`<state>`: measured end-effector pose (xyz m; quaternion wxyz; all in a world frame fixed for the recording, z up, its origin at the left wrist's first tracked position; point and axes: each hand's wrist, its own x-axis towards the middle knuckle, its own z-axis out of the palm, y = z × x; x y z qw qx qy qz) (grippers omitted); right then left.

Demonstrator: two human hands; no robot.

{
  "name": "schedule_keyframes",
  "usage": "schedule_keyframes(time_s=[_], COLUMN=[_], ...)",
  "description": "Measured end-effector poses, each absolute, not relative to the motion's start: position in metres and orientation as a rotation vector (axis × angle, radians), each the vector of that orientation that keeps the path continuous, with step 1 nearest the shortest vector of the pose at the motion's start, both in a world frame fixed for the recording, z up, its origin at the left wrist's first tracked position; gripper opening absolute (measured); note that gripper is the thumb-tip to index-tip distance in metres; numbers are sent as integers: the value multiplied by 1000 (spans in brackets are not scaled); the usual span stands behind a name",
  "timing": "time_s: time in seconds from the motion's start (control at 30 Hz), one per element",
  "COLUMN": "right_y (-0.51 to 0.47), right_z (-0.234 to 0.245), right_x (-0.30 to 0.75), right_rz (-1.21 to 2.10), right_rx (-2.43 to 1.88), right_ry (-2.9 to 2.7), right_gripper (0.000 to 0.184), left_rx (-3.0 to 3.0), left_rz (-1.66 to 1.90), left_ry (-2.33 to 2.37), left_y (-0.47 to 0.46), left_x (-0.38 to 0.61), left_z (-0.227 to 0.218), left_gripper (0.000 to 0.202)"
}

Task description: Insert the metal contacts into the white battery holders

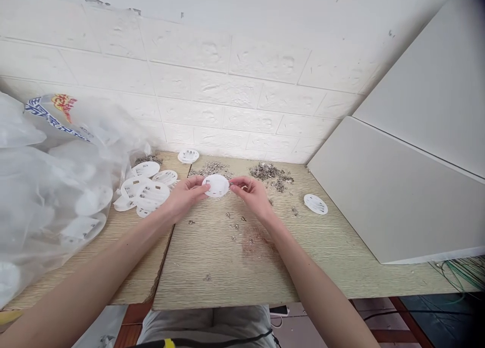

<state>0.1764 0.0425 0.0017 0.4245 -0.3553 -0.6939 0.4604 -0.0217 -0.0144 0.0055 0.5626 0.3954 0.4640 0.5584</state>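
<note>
My left hand (187,197) grips the left edge of a round white plastic disc (215,186) between thumb and fingers, just above the table. At the disc's right edge, my right hand (252,192) is closed in a pinch on a small metal piece, mostly covered by the fingertips. Behind my hands lie a pile of small flat metal pieces (212,168) and a darker heap of metal clips (265,171). Several loose clips (236,226) are scattered on the wood in front of the disc.
Several slotted white discs (152,195) are stacked at left beside a big clear plastic bag (49,196) full of white parts. Single discs lie by the wall (188,156) and at right (316,204). A grey panel (409,196) borders the right side; green wires (462,272) hang near its corner.
</note>
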Motion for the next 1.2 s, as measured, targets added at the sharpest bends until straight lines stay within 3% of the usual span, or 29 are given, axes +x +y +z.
schedule_keyframes(time_s=[0.53,0.8,1.2], right_y=[35,36,35], right_z=[1,2,1], right_x=[171,171,171], right_rz=[1126,1003,981], right_rx=[-885,-931,-932], right_ry=[-1785,-1784,-1852], right_gripper=[19,17,14], left_rx=[1139,1202,1231], left_rz=[968,1000,983], left_ry=[856,825,872], left_y=[-24,-22,-21], left_x=[-11,-13,-13], left_z=[10,10,8], left_gripper=[58,48,51])
